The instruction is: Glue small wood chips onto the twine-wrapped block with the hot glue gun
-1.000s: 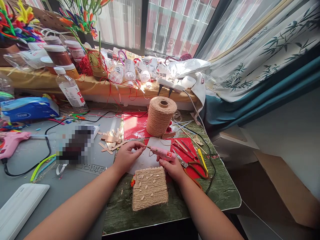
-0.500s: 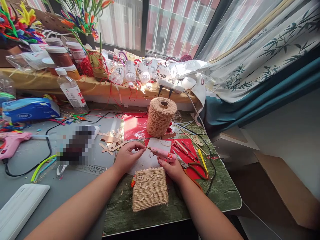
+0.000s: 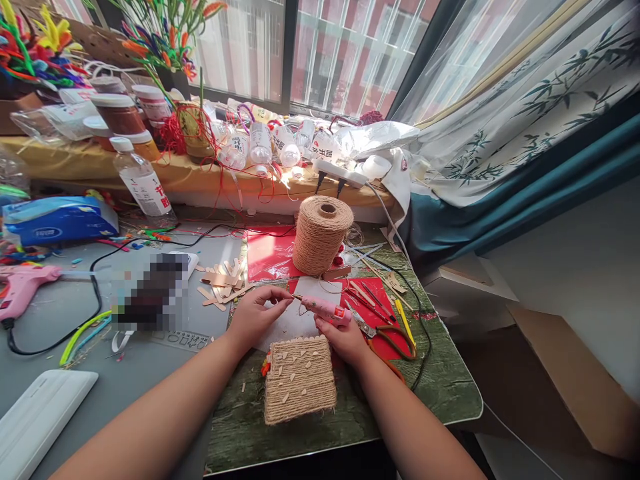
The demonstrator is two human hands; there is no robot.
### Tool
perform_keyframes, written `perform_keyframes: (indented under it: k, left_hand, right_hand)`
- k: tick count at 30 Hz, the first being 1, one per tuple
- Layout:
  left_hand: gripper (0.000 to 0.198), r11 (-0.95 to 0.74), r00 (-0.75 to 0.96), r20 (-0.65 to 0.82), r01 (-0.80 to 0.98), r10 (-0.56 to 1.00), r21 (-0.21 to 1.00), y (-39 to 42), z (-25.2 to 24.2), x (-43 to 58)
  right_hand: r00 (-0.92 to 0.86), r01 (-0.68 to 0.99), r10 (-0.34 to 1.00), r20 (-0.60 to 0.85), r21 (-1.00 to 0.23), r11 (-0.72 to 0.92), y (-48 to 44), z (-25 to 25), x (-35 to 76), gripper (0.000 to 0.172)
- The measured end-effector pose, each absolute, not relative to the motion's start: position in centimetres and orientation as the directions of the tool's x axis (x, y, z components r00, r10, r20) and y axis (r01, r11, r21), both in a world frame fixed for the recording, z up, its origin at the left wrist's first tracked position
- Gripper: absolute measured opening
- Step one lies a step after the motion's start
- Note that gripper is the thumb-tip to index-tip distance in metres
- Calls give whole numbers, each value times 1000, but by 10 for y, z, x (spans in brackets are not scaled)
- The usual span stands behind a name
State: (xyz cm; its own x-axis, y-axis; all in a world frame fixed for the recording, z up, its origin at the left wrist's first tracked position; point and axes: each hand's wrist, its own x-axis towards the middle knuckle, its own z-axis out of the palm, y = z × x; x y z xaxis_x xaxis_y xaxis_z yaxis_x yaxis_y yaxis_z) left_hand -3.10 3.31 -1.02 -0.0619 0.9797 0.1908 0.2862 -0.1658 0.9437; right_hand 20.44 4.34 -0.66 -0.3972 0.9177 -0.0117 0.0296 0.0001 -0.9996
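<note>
My right hand (image 3: 345, 339) is wrapped round a pink glue gun (image 3: 326, 309), its metal nozzle pointing left. At the nozzle's tip, the thumb and finger of my left hand (image 3: 257, 315) are pinched together; whatever small piece they hold is too tiny to make out. Just below both hands, a twine-wrapped block (image 3: 300, 393) rests on the green mat, small pale chips scattered over its top. Some orange and red bits show at its left edge. Behind the glue gun stands a large spool of twine (image 3: 323, 240).
Orange-handled scissors (image 3: 395, 340) and a yellow cutter (image 3: 405, 321) lie right of my right hand. Wooden craft sticks (image 3: 225, 283) are heaped to the left. Another pink glue gun (image 3: 23, 287) lies far left. A power strip (image 3: 340, 172) sits on the cluttered sill.
Both hands, the glue gun and the twine-wrapped block stay almost where they were. Only a very slight shift of the whole view shows.
</note>
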Motion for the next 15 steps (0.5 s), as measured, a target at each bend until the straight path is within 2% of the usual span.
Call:
perform_keyframes:
  k: [4, 10, 15]
  left_hand:
    - [17, -174, -65, 199, 279, 978, 945, 34, -10, -32]
    - [18, -165, -70, 192, 282, 979, 945, 35, -10, -32]
    - [18, -170, -71, 199, 292, 977, 941, 35, -10, -32]
  right_hand:
    - [-407, 10, 914, -5, -1000, -1, 44, -10, 205, 21]
    - [-393, 64, 919, -36, -998, -12, 44, -12, 206, 21]
    - [-395, 27, 918, -41, -999, -33, 43, -13, 205, 22]
